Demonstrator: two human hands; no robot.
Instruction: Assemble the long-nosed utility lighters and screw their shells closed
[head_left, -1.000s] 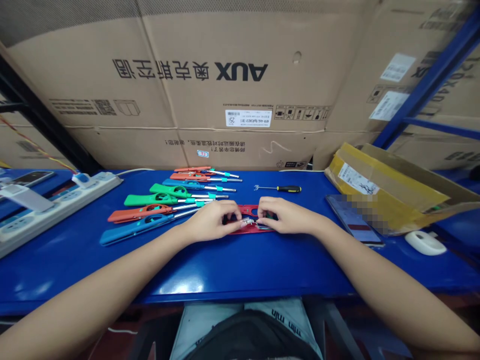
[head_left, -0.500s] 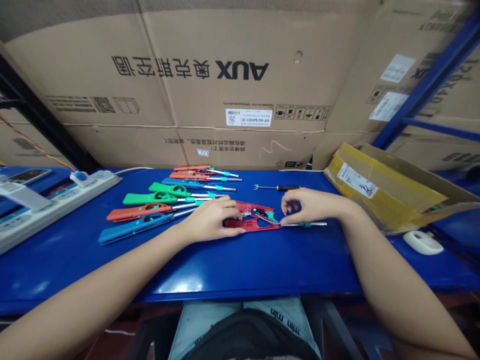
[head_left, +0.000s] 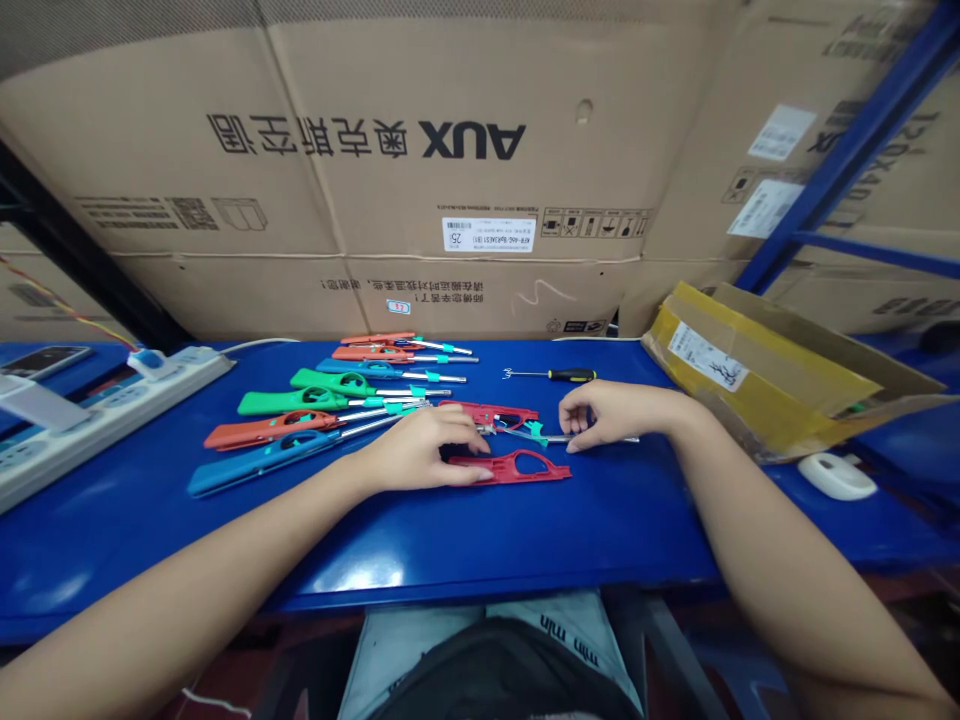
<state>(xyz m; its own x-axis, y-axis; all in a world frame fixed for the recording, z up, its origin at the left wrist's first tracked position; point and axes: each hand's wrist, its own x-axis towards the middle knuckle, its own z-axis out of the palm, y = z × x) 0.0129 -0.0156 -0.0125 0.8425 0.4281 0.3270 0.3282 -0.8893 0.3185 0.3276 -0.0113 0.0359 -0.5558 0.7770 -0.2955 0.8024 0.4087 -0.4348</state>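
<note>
Nearest are dark cloth and pale trousers with black lettering, below the front edge of the blue tabletop. On the tabletop, a red shell half lies closest, with the thumb of the left hand on its left end; whether that thumb presses or merely rests cannot be told. Just beyond is another red shell half, with small metal and teal parts by it, and the left fingers curve over towards it. A metal tube runs right from these parts beneath the right hand, whose fingers are curled at the tube; how firmly they hold it cannot be seen. To the right sits a white mouse, and to the left a white power strip. Seven lighters lie in a row left of the shell halves, running away as blue, orange, two green, blue and two orange, their tubes pointing right. Behind the hands lies a black and yellow screwdriver; an open box with yellow tape stands right. Large cardboard cartons rise at the back.
</note>
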